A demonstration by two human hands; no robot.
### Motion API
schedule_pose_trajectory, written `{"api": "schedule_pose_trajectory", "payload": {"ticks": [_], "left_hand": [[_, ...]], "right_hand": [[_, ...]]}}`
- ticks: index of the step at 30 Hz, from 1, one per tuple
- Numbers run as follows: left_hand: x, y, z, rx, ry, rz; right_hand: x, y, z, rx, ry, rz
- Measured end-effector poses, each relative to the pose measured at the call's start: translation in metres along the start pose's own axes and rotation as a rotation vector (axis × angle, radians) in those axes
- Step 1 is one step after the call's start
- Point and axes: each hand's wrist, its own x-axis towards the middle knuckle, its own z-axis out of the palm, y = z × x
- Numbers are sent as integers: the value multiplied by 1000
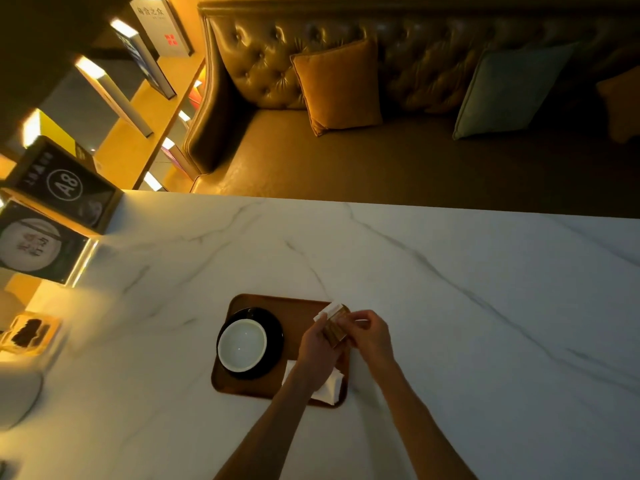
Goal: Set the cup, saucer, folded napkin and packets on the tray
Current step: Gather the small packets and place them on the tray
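A brown tray [298,313] lies on the white marble table. On its left half a white cup [242,344] stands on a black saucer [273,336]. A folded white napkin [329,389] lies at the tray's near right corner, partly under my left forearm. Over the tray's right edge both hands hold a small stack of packets [335,325], brown with a white one at the far end. My left hand [317,344] grips the stack from the left. From the right, my right hand [369,332] pinches it with curled fingers.
The marble table [450,306] stretches wide to the right and toward the far edge. A table sign marked A8 [65,183] and lit book displays stand at the left. A small dish [29,332] sits near the left edge. A tufted sofa with cushions lies beyond the table.
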Motion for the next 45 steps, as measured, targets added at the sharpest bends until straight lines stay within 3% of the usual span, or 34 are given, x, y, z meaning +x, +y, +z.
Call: {"api": "schedule_pose_trajectory", "payload": {"ticks": [8, 16, 19, 22, 26, 32, 41, 45], "left_hand": [[-32, 6, -7, -35, 70, 76], [-66, 23, -18, -191, -31, 126], [-78, 27, -26, -163, -75, 124], [-88, 33, -39, 10, -77, 196], [-90, 47, -57, 523, 36, 437], [-72, 64, -64, 1062, 36, 623], [1, 58, -58, 1166, 79, 573], [25, 45, -60, 1166, 73, 511]], "right_hand": [[-34, -6, 26, -102, -7, -108], [-68, -14, 25, 107, -176, -50], [-76, -20, 29, 75, -137, -99], [-81, -27, 31, -34, -77, -193], [-84, -30, 26, -252, -22, -382], [-70, -28, 37, -337, 9, -452], [-12, 1, 60, -397, 150, -388], [11, 24, 65, -430, 134, -340]]}}
